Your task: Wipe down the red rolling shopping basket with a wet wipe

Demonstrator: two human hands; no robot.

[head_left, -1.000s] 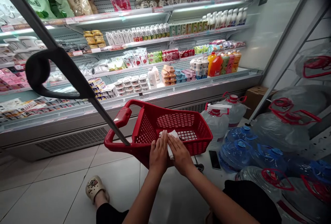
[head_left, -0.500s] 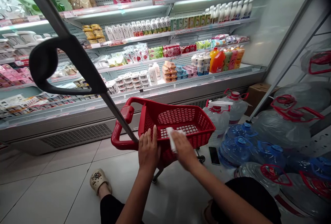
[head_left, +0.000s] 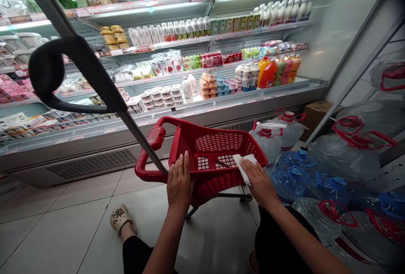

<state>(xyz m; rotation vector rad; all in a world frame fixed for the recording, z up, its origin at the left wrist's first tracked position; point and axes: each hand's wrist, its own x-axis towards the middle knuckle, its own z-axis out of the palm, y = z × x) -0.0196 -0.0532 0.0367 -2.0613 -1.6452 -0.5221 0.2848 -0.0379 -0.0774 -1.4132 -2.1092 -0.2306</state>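
A small red plastic shopping cart (head_left: 218,177) stands in front of me, its basket walls full of slots. At the near corner by the handle, my left hand (head_left: 179,183) rests on the rim with its fingers stretched out. My right hand (head_left: 257,181) presses a white cloth (head_left: 243,164) over the near rim toward the far right end, fingers bent over it. A grey pole (head_left: 139,139) with a black looped grip (head_left: 79,75) rises from the cart's red handle (head_left: 144,168) and leans to the upper left.
Behind the cart runs a refrigerated display shelf (head_left: 202,107) with yogurt cups, bottles and drink packs. Large clear water jugs (head_left: 344,160) and blue-tinted jugs (head_left: 291,181) crowd the right side. My foot in a beige clog (head_left: 120,219) is on the tiled floor (head_left: 63,240).
My right hand has slid the cloth along the near rim to the right, toward the basket's far end. My left hand has stayed near the same corner. The phone on the floor is now out of sight.
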